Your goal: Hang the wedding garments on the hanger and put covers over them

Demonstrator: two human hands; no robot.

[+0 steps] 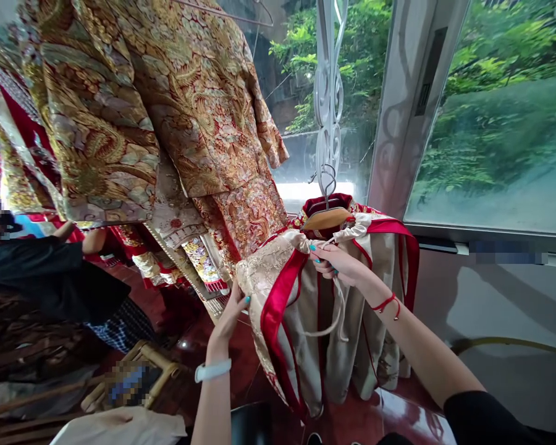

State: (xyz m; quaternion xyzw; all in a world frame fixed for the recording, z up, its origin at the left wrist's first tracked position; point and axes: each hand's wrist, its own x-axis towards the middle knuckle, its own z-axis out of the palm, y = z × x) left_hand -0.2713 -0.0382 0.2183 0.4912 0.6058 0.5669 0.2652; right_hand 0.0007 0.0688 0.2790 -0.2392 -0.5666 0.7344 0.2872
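Gold embroidered robe (167,105) hangs upper L; cream brocade garment w/ red trim (301,321) on wooden hanger (327,217) by window (505,123). Hands apart: L hand (229,312) gripping its edge, R hand (338,262) pinching white cord (339,309).

Left hand (228,315) wearing white wristband (212,370); right hand (340,262) wearing red cord bracelet (386,303), black sleeve (484,420); fingernails (247,300) wearing teal polish.

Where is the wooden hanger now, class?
The wooden hanger sits right of centre in the head view, atop the cream-and-red robe, just above the right hand.
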